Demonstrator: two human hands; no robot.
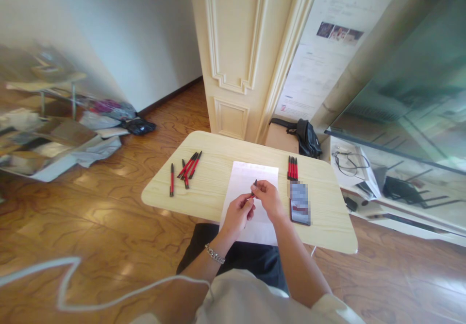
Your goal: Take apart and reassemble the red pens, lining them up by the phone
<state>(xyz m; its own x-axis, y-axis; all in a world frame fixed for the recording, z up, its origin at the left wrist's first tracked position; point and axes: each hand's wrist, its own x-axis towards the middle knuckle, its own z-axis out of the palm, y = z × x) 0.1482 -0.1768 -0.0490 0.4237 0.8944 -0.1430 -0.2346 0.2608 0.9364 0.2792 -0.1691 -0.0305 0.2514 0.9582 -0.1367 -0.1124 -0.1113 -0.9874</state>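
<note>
Frame centre: left hand [238, 213] and right hand [267, 198] pinch a slim red-and-black plastic pen [254, 188] above white paper sheet [247, 173] | three matching pens [292, 167] lined up right, apparently done | several loose pens [189, 166] left, seemingly pending

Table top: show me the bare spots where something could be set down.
Bare wood lies between the loose red pens and the paper sheet, along the far edge of the table, and right of the phone. Crowded: the middle, where left hand and right hand hold a pen over the sheet.
</note>
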